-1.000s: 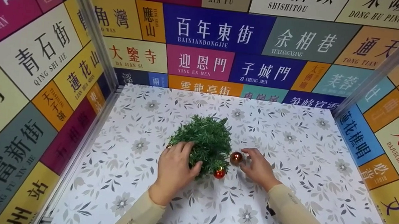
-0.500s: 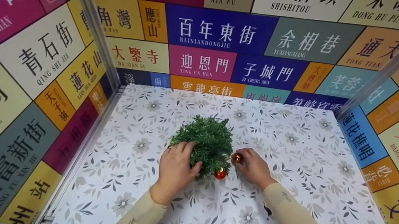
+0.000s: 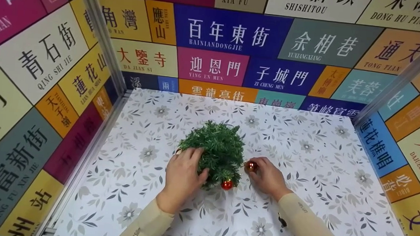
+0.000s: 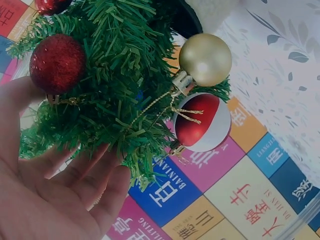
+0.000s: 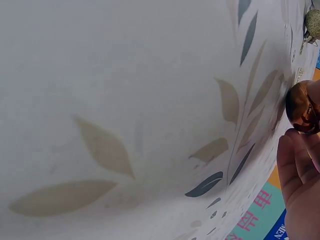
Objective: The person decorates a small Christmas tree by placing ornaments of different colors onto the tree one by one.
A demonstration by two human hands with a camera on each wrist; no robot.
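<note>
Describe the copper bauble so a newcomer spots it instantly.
Find the small artificial Christmas tree on the floral tabletop. Just right of it in the head view, the right hand pinches the copper bauble. Its shiny brown surface sets it apart from the red bauble at the tree's near edge.

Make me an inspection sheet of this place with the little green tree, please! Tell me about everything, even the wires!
Surface: white tabletop, printed with grey flowers and leaves.
Job's things: green tree; red ball at its near side; gold ball, red-and-white ball and glittery red ball show in the left wrist view.
Clutter: small dark piece by the right sleeve; too small to tell what.
Left grip: holds the tree's left side, fingers among branches.
Right grip: pinches a copper-brown ball just right of the tree.
Cables: nothing seen.
Surroundings: walls covered in colourful name panels; metal posts at the corners.
</note>
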